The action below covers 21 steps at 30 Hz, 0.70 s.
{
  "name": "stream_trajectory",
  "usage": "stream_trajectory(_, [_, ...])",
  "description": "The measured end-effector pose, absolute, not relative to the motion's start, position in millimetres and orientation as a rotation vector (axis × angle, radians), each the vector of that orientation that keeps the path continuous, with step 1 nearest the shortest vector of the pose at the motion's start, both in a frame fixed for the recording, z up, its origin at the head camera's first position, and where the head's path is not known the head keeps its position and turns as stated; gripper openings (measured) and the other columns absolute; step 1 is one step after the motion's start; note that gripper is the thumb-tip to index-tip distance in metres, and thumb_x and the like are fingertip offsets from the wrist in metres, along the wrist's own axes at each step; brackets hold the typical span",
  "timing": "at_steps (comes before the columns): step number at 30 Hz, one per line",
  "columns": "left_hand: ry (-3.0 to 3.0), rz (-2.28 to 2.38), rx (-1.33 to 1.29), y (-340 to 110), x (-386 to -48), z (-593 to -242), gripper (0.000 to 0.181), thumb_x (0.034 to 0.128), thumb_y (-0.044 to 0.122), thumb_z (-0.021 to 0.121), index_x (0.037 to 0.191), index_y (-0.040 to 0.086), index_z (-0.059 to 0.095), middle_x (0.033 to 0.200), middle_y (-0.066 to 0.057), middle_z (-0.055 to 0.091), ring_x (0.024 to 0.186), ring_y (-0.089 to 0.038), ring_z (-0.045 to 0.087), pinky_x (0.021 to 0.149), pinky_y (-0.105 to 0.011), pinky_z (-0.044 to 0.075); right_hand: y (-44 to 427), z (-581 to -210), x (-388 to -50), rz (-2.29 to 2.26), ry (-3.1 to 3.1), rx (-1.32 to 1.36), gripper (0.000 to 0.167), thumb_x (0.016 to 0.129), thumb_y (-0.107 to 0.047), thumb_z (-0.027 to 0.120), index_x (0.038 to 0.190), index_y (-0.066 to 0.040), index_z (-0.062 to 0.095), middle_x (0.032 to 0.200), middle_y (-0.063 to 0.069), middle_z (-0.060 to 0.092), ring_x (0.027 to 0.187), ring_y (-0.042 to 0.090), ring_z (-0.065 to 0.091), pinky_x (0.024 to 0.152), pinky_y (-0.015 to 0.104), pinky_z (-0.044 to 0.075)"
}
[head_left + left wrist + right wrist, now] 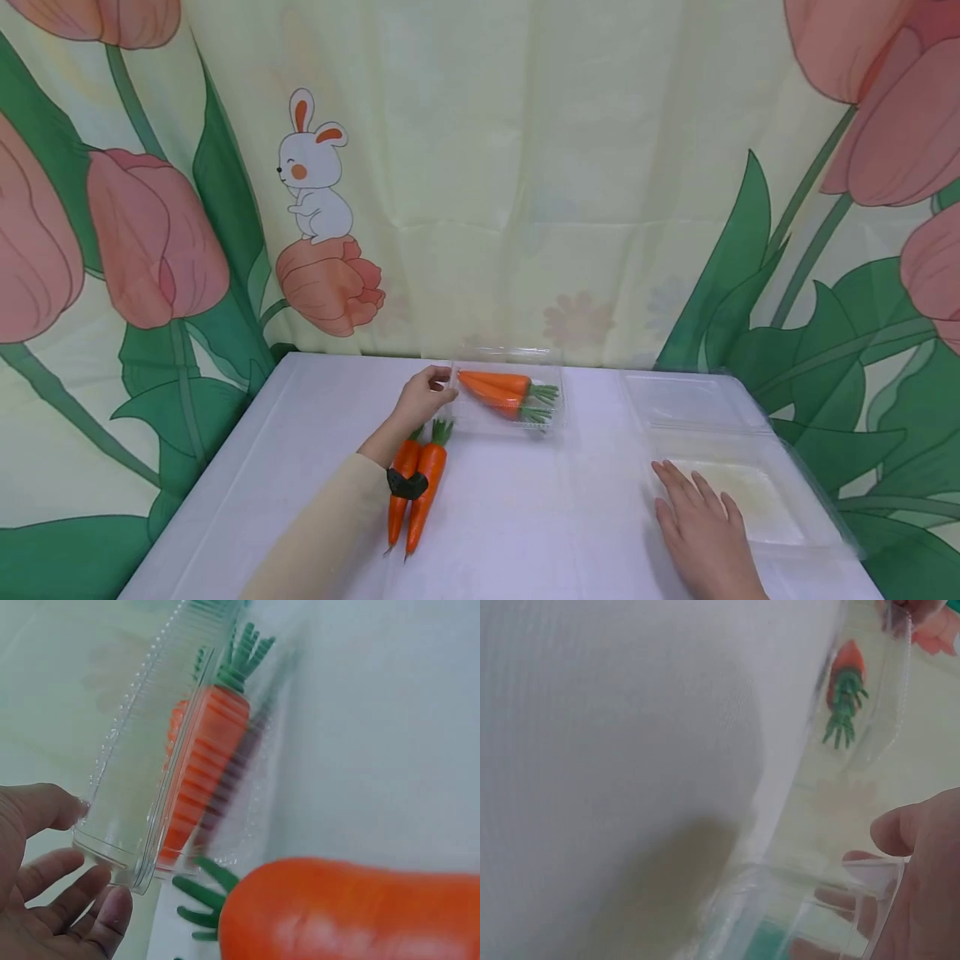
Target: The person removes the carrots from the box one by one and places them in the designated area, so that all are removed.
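Clear plastic box [477, 415] of carrots [491, 384], at the table [555, 517]'s twelve o'clock, pinched by the left hand [422, 398]; right hand [703, 529] spread at an open container [768, 500], three o'clock. Light pressure should avoid buckling.

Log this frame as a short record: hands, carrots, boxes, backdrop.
Left hand: curled at the left end of the carrot box, touching it
Right hand: fingers extended, at the left side of the second box
Boxed carrots: two visible
Loose carrots: two, side by side, tops toward the backdrop
Backdrop: printed tulips and a white rabbit
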<state>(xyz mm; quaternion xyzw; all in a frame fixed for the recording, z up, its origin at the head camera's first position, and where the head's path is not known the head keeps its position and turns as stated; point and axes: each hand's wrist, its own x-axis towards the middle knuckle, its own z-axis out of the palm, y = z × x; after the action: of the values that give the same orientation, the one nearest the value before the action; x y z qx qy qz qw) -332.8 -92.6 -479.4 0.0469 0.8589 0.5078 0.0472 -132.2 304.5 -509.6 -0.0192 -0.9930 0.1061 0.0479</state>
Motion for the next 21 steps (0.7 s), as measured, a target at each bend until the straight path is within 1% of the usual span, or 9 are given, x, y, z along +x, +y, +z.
stream_trajectory(5, [2.606,1.547,0.18,-79.8,-325.3,-480.4,0.048,0.0961,0.02,0.071,0.139,0.003,0.059,0.133,-0.015,0.064,0.117,-0.031,0.058,0.094,-0.042,0.056,308.8,-509.3,-133.1,0.333,-3.015,-0.084,0.052,0.107,-0.03,0.05,0.152,-0.004,0.047,0.157,0.023,0.044,0.141,0.056,0.033,0.108,0.078,0.019])
stream_trajectory(10, [2.621,1.512,0.149,-69.6,-316.2,-480.8,0.048,0.0951,0.022,0.073,0.138,0.006,0.06,0.132,-0.012,0.065,0.115,-0.029,0.059,0.092,-0.041,0.057,311.1,-509.5,-133.5,0.331,-3.007,-0.087,0.052,0.107,-0.03,0.05,0.151,-0.003,0.047,0.156,0.024,0.045,0.141,0.056,0.034,0.108,0.078,0.02])
stream_trajectory(21, [2.632,1.47,0.138,-58.5,-288.1,-477.9,0.051,0.0923,0.024,0.076,0.136,0.005,0.059,0.13,-0.011,0.065,0.111,-0.027,0.058,0.087,-0.039,0.057,314.7,-507.6,-134.2,0.369,-2.998,-0.103,0.051,0.107,-0.029,0.049,0.151,-0.003,0.046,0.157,0.026,0.043,0.141,0.056,0.032,0.109,0.077,0.017])
